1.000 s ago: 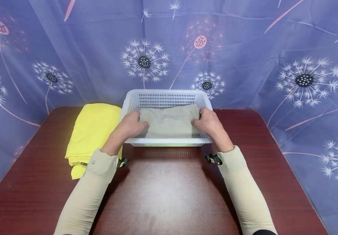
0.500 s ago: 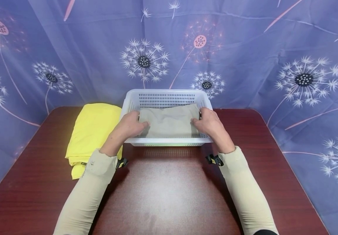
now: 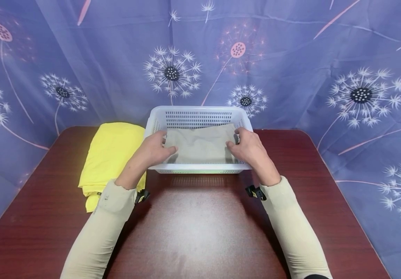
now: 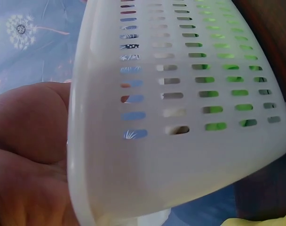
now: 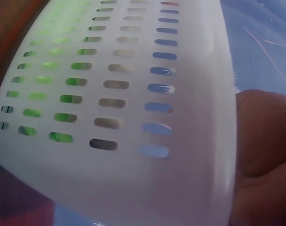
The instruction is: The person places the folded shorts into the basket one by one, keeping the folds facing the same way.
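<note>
In the head view, a folded beige-grey cloth [image 3: 200,143] lies inside a white slotted plastic basket [image 3: 200,167]. My left hand [image 3: 153,149] reaches over the basket's left rim, thumb and fingers spread apart at the cloth's left end. At the opposite end, my right hand [image 3: 250,147] is over the right rim, its thumb and fingers also parted beside the cloth. Both wrist views look at the basket's outside, where part of the left palm [image 4: 30,155] and part of the right hand [image 5: 265,146] show behind the rim; the fingertips are hidden there.
A folded yellow garment [image 3: 111,155] lies left of the basket on the dark red-brown table [image 3: 197,224]. Something green [image 4: 216,126] shows through the basket's lower slots. A blue-purple dandelion-print curtain [image 3: 284,58] hangs behind the table and along its sides.
Both hands' thumbs and fingers have parted slightly from their grip on the cloth's ends. The left wrist has shifted a little left and down. The cloth and basket stay in place.
</note>
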Available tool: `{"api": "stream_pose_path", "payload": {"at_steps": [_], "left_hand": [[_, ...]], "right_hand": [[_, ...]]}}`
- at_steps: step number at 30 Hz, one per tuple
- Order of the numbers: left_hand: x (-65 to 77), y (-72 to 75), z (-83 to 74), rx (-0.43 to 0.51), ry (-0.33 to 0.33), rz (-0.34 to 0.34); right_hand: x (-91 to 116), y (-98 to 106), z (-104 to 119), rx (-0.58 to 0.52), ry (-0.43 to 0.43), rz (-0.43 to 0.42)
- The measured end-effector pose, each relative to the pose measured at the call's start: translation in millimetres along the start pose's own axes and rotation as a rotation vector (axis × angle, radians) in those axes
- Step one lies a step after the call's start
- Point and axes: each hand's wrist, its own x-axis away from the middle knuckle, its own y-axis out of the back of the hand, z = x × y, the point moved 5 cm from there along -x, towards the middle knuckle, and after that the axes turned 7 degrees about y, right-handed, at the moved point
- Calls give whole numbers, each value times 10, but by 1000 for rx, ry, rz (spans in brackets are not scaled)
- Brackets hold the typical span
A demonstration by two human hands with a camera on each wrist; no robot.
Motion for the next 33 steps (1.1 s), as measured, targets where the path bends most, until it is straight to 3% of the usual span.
{"api": "stream_pose_path", "payload": {"at_steps": [16,33], "left_hand": [[115,39,-24,-9,0,-31],[282,93,-70,16,-47,-55]], "right_hand": [[132,46,28,13,129,-103],[336,94,48,19,163,-185]]}}
